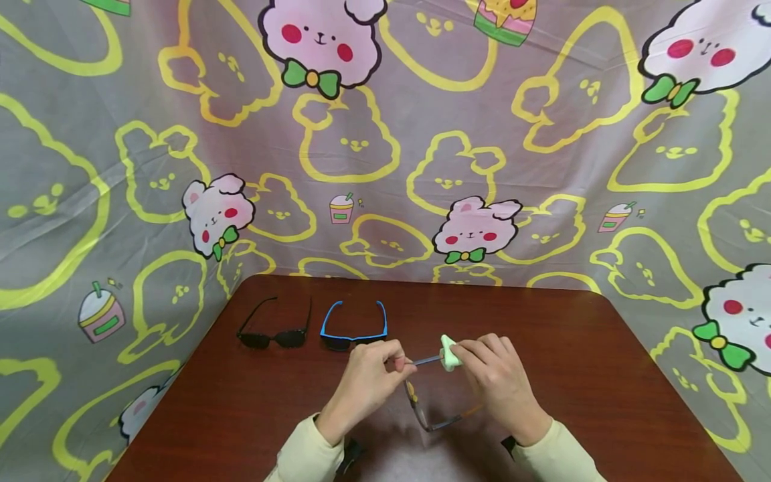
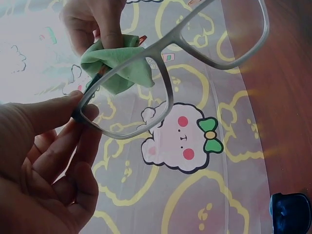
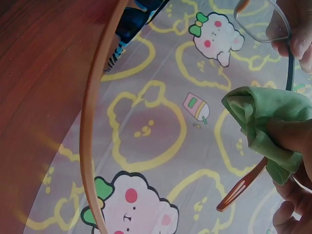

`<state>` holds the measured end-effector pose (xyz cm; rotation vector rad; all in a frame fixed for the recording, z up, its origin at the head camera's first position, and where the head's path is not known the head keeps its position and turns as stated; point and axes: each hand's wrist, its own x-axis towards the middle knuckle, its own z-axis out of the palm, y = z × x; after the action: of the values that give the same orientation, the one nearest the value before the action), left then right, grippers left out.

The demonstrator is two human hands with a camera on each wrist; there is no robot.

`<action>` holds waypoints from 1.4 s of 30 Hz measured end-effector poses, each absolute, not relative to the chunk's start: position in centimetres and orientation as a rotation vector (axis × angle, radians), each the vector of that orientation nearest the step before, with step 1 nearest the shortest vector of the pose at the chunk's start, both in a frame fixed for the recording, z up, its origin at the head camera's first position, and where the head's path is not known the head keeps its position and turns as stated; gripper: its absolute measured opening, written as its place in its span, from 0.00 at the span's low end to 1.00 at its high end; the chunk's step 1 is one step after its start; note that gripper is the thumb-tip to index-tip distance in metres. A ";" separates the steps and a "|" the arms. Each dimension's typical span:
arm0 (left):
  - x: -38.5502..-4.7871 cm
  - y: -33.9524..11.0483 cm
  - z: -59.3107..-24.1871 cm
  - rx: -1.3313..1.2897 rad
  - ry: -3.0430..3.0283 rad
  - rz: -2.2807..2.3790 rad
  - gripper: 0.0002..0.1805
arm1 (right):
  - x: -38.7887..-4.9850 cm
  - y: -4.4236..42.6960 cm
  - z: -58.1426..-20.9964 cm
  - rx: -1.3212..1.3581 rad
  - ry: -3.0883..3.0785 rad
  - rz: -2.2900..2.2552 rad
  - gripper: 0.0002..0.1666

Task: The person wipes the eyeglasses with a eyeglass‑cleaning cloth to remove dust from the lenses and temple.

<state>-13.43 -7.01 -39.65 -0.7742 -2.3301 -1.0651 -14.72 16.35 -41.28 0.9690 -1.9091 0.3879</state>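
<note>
A pair of eyeglasses (image 2: pixel 165 43) with a greyish translucent front is held up over the table. My left hand (image 1: pixel 367 378) pinches it at one front corner, by the hinge, between thumb and fingers. With a folded light green cloth (image 2: pixel 117 68), my right hand (image 1: pixel 500 381) grips the temple arm on that side; the cloth wraps round the arm. The arm's orange-brown tip (image 3: pixel 239 190) sticks out past the cloth in the right wrist view. The other temple arm (image 3: pixel 87 117), orange-brown, extends free. The cloth hides the middle of the held arm.
On the brown table (image 1: pixel 199 408), black sunglasses (image 1: pixel 274 339) lie unfolded at the back left. Beside them are blue-framed sunglasses (image 1: pixel 354 337) with dark lenses, partly behind my left hand. A patterned curtain (image 1: pixel 385 154) surrounds the table's back and sides.
</note>
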 end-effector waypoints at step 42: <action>-13.6 -8.9 -40.3 -0.877 -2.382 -1.012 0.06 | -15.2 18.0 -41.0 0.883 -1.980 0.342 0.23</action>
<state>-13.63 -8.90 -40.35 -0.8773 -2.3824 -1.0115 -15.22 18.05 -41.05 0.8831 -1.9802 0.3417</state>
